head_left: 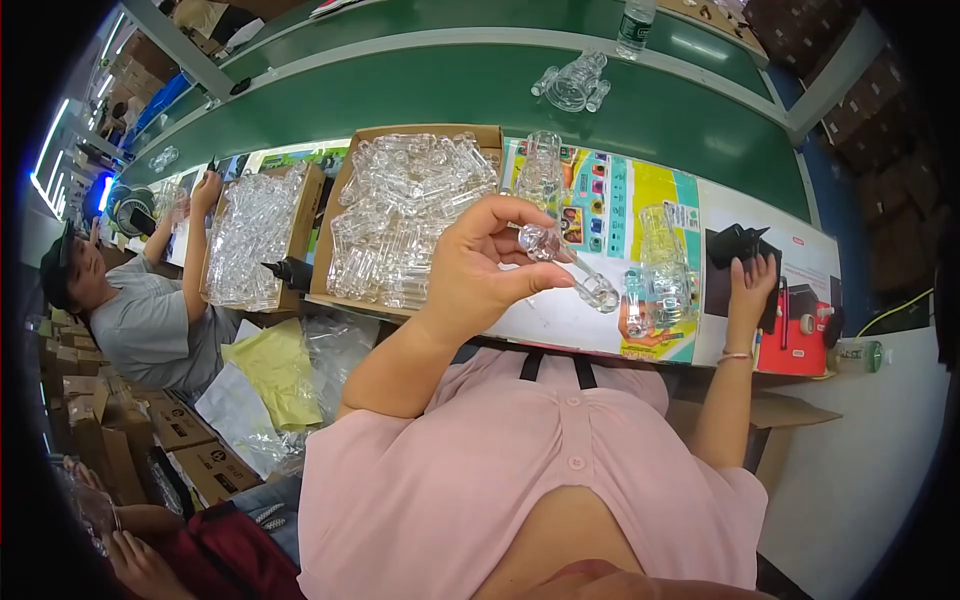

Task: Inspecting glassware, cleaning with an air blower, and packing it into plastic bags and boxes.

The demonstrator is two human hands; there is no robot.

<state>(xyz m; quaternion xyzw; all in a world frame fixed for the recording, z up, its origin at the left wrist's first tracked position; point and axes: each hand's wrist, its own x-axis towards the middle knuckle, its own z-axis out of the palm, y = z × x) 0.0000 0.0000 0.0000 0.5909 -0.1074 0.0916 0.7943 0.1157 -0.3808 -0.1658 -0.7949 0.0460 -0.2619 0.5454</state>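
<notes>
My left hand (490, 260) is raised above the table, thumb and fingers closed on a clear plastic tube piece (575, 268) with rounded ends. My right hand (752, 290) lies at the right with its fingers spread, the fingertips against a black nozzle bottle (735, 246); no firm grip shows. Between my hands, a clear plastic assembly of tubes (660, 270) stands on the printed cardboard. Another clear tube assembly (541, 165) stands beyond my left hand, partly hidden by it.
An open carton (352, 150) of clear tubes and a second carton (312, 200) of clear parts stand to the left, with a black bottle (290, 272) between. A co-worker (150, 310) sits there. A clear assembly (574, 85) and a water bottle (635, 28) are farther back.
</notes>
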